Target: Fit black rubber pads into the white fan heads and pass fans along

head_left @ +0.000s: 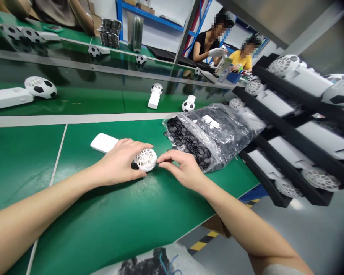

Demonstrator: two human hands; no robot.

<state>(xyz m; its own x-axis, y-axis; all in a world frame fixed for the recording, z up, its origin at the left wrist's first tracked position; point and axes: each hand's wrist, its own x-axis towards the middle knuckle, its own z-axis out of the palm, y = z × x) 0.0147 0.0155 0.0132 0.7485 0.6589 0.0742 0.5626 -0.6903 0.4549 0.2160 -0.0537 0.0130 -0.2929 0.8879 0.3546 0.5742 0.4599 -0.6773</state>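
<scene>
A white handheld fan (148, 159) with a football-patterned round head and openwork grille lies on the green table. Its flat white handle (103, 143) sticks out beyond my left hand (119, 162), which is wrapped round the head. The grille faces toward my right side. At the right edge of the head, my right hand (185, 168) has thumb and forefinger pinched together. Whatever lies between those fingertips is too small or hidden to make out. Just behind my right hand, a clear plastic bag (232, 128) lies open, with many small black pieces (186, 139) at its mouth.
Black racks (292, 130) on the right hold several similar fans. Behind the table runs a dark green conveyor belt (100, 97) carrying more fans, one large at left (41, 87). Across it, people sit working, one with a white glove (216, 52). Stacked silvery trays (110, 33) stand at the back.
</scene>
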